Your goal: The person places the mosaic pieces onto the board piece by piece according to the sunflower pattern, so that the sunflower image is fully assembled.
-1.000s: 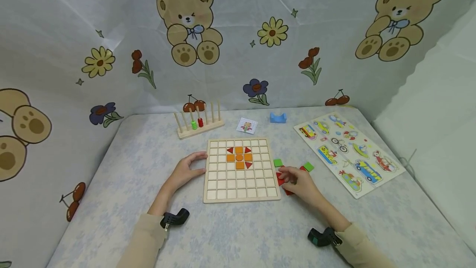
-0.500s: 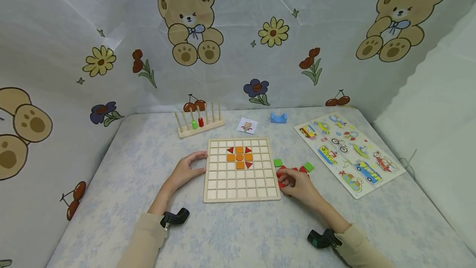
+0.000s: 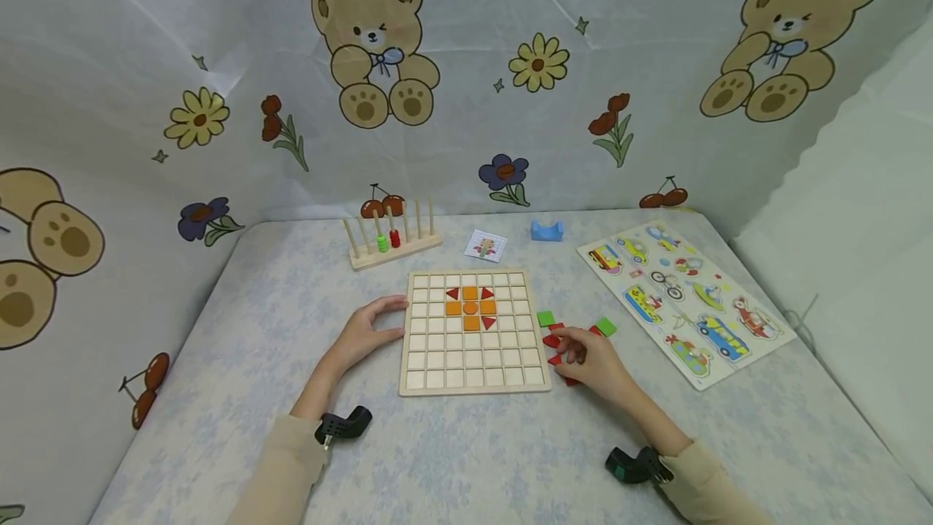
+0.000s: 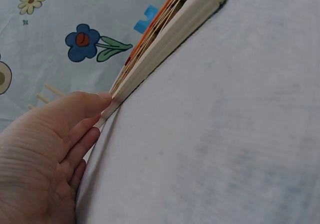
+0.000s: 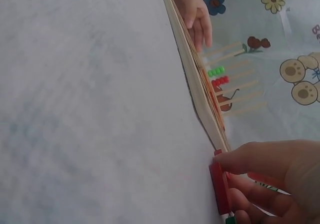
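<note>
A wooden grid board point(image 3: 437, 359) lies flat on the table, with orange tiles point(image 3: 471, 323) in a cross around an orange disc point(image 3: 470, 308) and three red triangles point(image 3: 488, 322) at its corners. My left hand point(image 3: 364, 332) touches the board's left edge, thumb and fingers apart. Beside the right edge, my right hand point(image 3: 594, 363) is bent over loose red tiles point(image 3: 551, 341); a gap shows between its thumb and index fingertip. In the right wrist view the thumb touches a red tile point(image 5: 220, 189). Part of the pile is hidden beneath this hand.
Green squares point(image 3: 546, 318) lie by the red tiles. Behind the board stand a peg rack point(image 3: 397, 251) with green and red beads, a picture card point(image 3: 485, 245) and a blue holder point(image 3: 547, 232). A vehicle puzzle board point(image 3: 685, 298) lies at the right.
My right hand shifts slightly left toward the board, then back right, and the red tiles under its fingers shift. My left hand stays at the board's edge.
</note>
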